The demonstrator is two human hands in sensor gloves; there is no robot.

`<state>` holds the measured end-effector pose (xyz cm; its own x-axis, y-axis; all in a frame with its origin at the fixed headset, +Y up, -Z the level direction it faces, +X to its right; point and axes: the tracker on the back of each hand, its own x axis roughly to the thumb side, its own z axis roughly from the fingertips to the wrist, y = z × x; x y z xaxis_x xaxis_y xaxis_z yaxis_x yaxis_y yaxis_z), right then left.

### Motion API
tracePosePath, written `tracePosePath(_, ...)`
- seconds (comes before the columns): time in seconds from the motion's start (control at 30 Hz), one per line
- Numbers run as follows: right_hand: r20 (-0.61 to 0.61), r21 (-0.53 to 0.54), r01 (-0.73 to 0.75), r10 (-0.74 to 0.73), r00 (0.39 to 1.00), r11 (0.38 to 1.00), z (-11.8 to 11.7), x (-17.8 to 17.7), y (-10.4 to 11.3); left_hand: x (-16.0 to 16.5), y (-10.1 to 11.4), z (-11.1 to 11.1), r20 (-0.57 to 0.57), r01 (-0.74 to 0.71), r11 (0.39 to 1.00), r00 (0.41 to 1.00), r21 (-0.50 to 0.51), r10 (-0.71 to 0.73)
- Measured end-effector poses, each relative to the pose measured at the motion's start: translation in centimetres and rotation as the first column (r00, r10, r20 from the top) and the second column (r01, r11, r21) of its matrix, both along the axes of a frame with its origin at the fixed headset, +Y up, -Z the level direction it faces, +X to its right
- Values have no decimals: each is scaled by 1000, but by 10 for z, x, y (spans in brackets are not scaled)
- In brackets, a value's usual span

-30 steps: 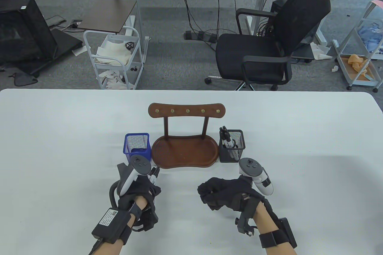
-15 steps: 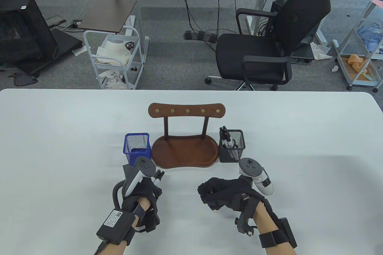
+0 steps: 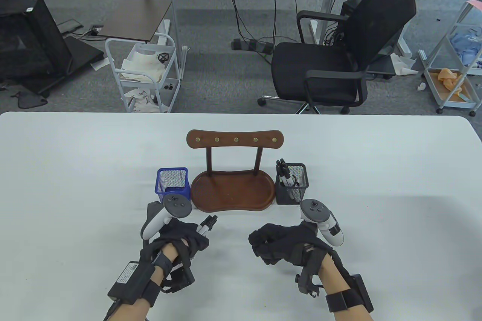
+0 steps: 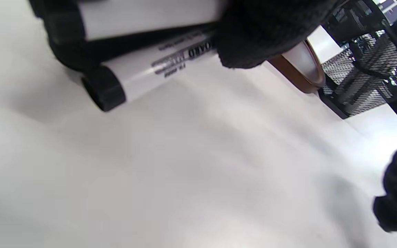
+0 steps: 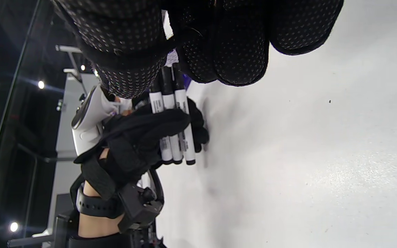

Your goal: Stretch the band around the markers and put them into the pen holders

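My left hand grips a bundle of white markers with black caps just above the table, in front of the blue mesh pen holder. The capped ends point up and to the right. In the right wrist view three markers lie side by side in the left hand. The left wrist view shows the markers' barrels close to the tabletop. No band shows on them. My right hand rests on the table as a fist, its fingers curled with nothing seen inside. The black mesh pen holder holds several markers.
A brown wooden stand with a tray base and a peg rail sits between the two holders. The white table stretches wide on both sides. An office chair and a cart stand beyond the far edge.
My left hand has drawn back a little and turned, swinging the markers' capped ends to the right, away from the blue holder. The right hand has stayed still.
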<state>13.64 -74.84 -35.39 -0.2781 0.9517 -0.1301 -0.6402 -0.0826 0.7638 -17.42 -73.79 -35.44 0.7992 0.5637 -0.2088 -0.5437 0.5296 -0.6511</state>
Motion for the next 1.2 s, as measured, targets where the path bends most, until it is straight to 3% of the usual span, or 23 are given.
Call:
tracePosePath(0.13, 4, -2, -5, 5, 1000, 1000, 0, 0, 0, 7, 9, -5, 106, -19, 999, 994, 30, 16)
tracePosePath(0.33, 21, 0, -17, 17, 1000, 1000, 0, 1, -1, 25, 26, -14, 328, -66, 998, 942, -15, 67)
tracePosePath(0.47, 45, 3, -10, 10, 999, 1000, -1, 4, 1, 35, 35, -18, 396, -78, 996, 914, -36, 86)
tracePosePath(0.87, 111, 71, -9, 1, 994, 997, -3, 10, 8, 69, 32, -18, 523, 14, 997, 852, -78, 29)
tracePosePath(1.2, 119, 144, -101, 84, 989, 984, 2, 1, 12, 98, 29, -21, 589, 57, 994, 808, -89, 6)
